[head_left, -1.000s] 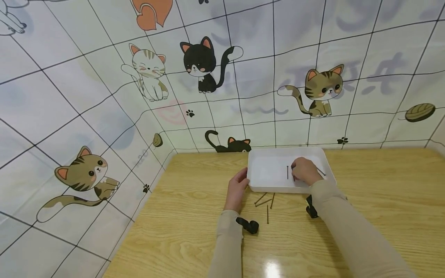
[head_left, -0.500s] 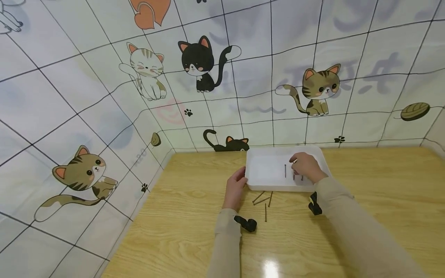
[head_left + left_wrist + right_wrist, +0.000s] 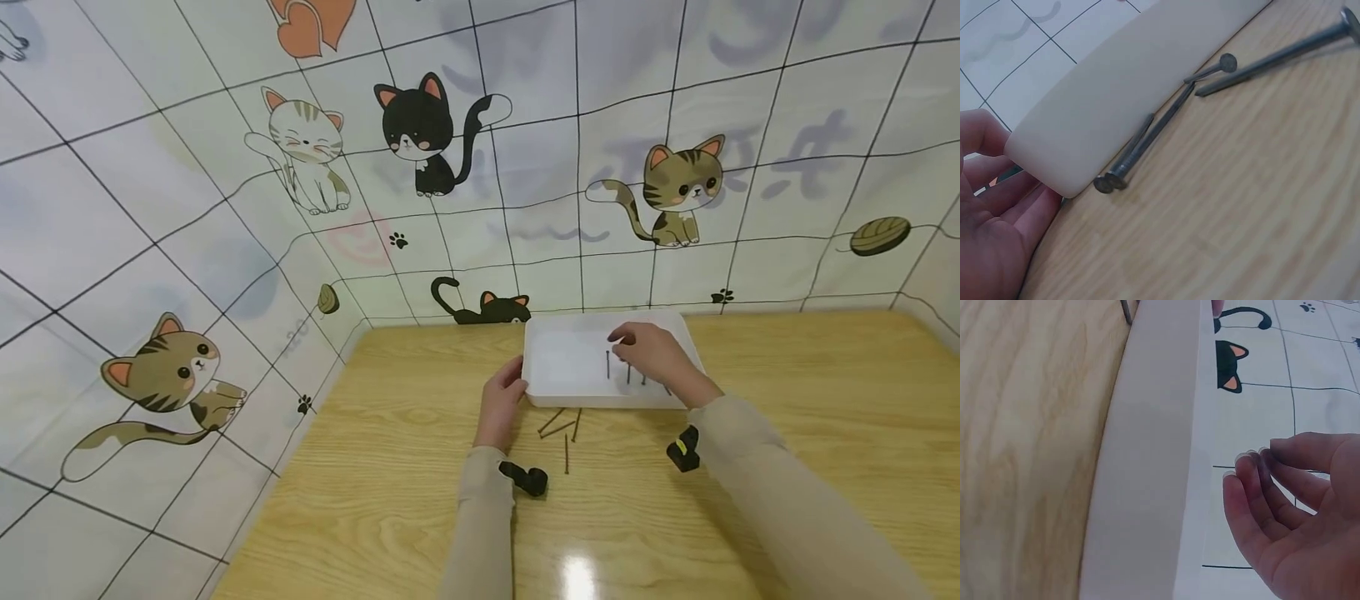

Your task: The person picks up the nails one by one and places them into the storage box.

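Note:
A shallow white tray [image 3: 585, 402] stands at the back of the table. My left hand [image 3: 498, 408] holds its left end, the fingers bent around the corner in the left wrist view. Over the tray's right half is my right hand [image 3: 652, 352], its fingers loosely curved and thumb near the fingertips. The right wrist view shows nothing between those fingers. Beneath the hand, several dark metal nails [image 3: 608, 365] lie spaced apart on the tray floor, some partly hidden. More nails [image 3: 1154, 134] lie on the table by the tray's front wall, one long nail [image 3: 1272, 59] nearest the camera.
The wood-grain table [image 3: 375, 500] meets a cat-patterned wall covering [image 3: 555, 192] right behind the tray. Another such covering [image 3: 150, 467] borders the table on the left. Dark wrist cameras [image 3: 528, 479] are strapped at both sleeves.
My right hand has come up off the nails and shifted back a little, its fingers loosening and uncovering more nails in the tray. The left hand keeps its place on the tray.

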The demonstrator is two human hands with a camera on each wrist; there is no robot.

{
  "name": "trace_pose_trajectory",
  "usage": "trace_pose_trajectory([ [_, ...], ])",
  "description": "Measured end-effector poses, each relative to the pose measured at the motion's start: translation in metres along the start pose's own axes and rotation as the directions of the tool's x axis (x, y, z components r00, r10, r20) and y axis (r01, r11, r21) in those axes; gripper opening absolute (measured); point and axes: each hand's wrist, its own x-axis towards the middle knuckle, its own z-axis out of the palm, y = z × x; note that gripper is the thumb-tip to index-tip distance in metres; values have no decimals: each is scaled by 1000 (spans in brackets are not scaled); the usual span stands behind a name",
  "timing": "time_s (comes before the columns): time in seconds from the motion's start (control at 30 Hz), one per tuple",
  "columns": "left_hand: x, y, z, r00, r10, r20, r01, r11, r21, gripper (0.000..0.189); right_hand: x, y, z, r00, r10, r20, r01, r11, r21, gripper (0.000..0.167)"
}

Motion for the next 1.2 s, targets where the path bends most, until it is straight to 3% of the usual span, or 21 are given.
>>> trace_pose_trajectory([
  [0.23, -3, 5, 0, 1000, -14, 2, 14, 1000, 2, 45, -19, -2, 9, 999, -31, -12, 32, 995, 96, 32],
  [0.63, -1, 6, 1, 1000, -13, -4, 13, 1000, -6, 46, -47, -4, 21, 992, -35, -122, 57, 981, 185, 36],
  [1.03, 0, 5, 4, 1000, 7, 11, -6, 1000, -14, 46, -58, -5, 31, 990, -70, -126, 96, 972, 214, 33],
  [1.2, -2, 7, 3, 1000, -7, 3, 7, 1000, 6, 47, -59, -10, 38, 987, -129, -96, 147, 966, 212, 30],
])
